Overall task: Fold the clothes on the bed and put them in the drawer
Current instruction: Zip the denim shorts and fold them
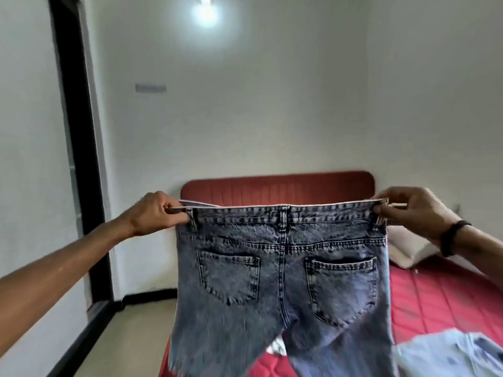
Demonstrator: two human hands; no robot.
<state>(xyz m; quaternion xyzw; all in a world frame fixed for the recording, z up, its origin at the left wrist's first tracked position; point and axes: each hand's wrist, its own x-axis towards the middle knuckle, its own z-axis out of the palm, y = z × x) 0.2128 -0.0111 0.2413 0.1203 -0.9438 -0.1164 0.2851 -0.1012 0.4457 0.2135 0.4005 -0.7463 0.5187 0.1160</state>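
Observation:
A pair of grey-blue acid-wash jeans [283,268] hangs in the air in front of me, back pockets facing me, legs trailing down out of view. My left hand [156,213] pinches the left end of the waistband. My right hand [408,210], with a black band on the wrist, pinches the right end. The waistband is stretched flat between both hands above the bed [435,300] with its red quilted cover. A pale blue garment [449,355] lies on the bed at the lower right.
A red padded headboard [277,189] stands against the white wall behind the jeans. A beige pillow [408,251] lies at the bed's head on the right. A black door frame [79,148] is at the left, with beige floor [141,330] beside the bed.

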